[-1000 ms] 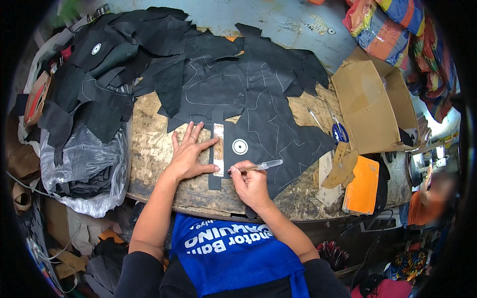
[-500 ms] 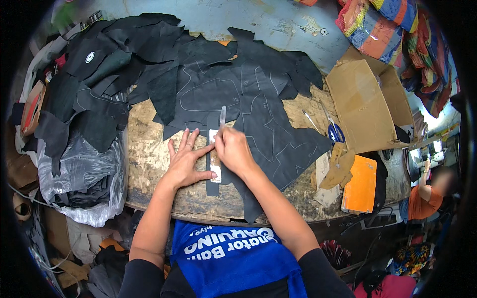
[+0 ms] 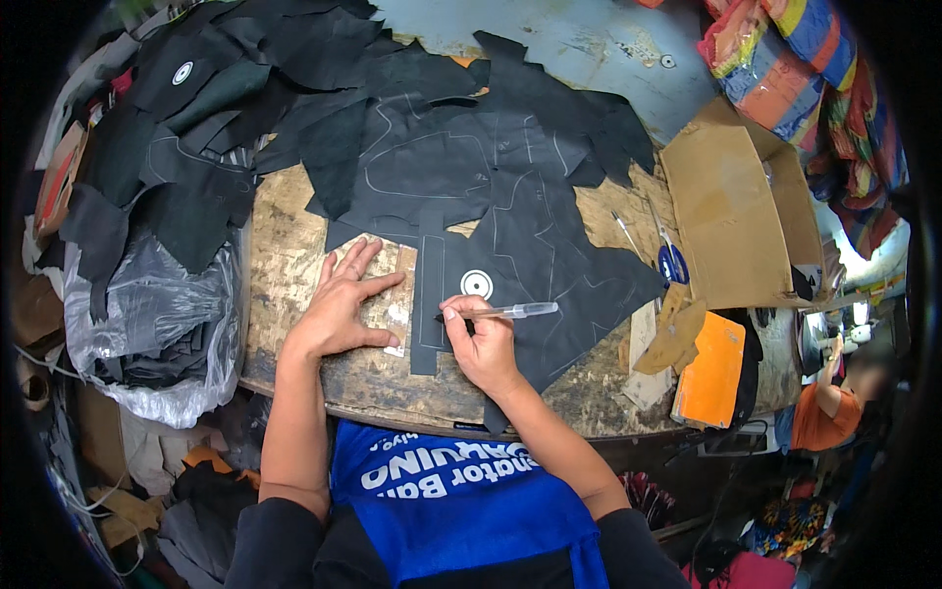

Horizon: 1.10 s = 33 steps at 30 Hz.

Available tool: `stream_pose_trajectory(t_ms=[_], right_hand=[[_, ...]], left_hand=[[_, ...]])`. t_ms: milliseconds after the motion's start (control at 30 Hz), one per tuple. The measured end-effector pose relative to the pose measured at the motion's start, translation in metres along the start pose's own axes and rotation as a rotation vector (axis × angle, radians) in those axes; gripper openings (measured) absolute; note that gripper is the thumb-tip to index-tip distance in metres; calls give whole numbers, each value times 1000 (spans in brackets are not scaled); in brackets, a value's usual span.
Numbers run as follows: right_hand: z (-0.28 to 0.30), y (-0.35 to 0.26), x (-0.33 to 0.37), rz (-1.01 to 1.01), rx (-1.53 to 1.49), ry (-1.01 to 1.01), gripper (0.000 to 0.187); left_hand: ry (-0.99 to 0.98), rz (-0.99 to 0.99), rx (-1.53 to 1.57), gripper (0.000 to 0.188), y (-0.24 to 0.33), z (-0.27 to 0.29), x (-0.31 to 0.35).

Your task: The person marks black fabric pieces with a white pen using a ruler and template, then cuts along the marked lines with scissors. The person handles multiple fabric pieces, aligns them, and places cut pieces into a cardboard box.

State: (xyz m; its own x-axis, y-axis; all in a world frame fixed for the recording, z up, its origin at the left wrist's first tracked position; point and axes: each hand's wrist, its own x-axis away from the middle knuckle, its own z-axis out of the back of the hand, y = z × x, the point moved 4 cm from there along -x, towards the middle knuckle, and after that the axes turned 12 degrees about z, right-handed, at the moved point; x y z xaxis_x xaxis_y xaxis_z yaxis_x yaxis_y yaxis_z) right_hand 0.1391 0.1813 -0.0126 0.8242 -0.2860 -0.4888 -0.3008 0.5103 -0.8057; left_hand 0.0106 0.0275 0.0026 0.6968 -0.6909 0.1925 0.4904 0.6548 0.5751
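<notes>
My right hand (image 3: 481,346) holds a clear-barrelled pen (image 3: 515,311) between thumb and fingers, tilted to the right. Its tip end is by the right side of a narrow black strip (image 3: 429,339), which looks like leather and bears a long pale rectangular outline. Left of the strip, my left hand (image 3: 339,302) is spread, thumb and index finger touching a narrow brown-and-white template (image 3: 400,309) on the wooden table. Under and beyond the strip lies a big black sheet (image 3: 530,226) with several pale traced shapes. A white ring-marked disc (image 3: 476,285) sits on it near my right hand.
Black pieces (image 3: 324,59) pile up at the back left, above a plastic bag (image 3: 167,324) of dark scraps. To the right are blue-handled scissors (image 3: 672,263), brown pattern pieces (image 3: 672,329), an orange board (image 3: 710,368) and an open cardboard box (image 3: 731,211). A person (image 3: 824,412) is farther right.
My left hand and the template have shifted left off the black strip, uncovering the rectangular outline. My right hand has moved lower, and the pen has swung from upright to pointing right.
</notes>
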Motion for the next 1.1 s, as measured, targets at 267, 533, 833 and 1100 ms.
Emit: stream_pose_trajectory(t_ms=[267,533,833,1100], right_hand=[[-1,-4,-3,55,35,5,5],[-1,-1,-2,93,27,76,5],[57,7,3,-48,84,315,17],[109,-34,76,-29,453,-47,30]], left_hand=[[0,-16,-24,85,1,2,1],[250,120,114,47,16,0,2],[200,406,104,47,14,0,3],[-6,492,700,24,6,-8,16]])
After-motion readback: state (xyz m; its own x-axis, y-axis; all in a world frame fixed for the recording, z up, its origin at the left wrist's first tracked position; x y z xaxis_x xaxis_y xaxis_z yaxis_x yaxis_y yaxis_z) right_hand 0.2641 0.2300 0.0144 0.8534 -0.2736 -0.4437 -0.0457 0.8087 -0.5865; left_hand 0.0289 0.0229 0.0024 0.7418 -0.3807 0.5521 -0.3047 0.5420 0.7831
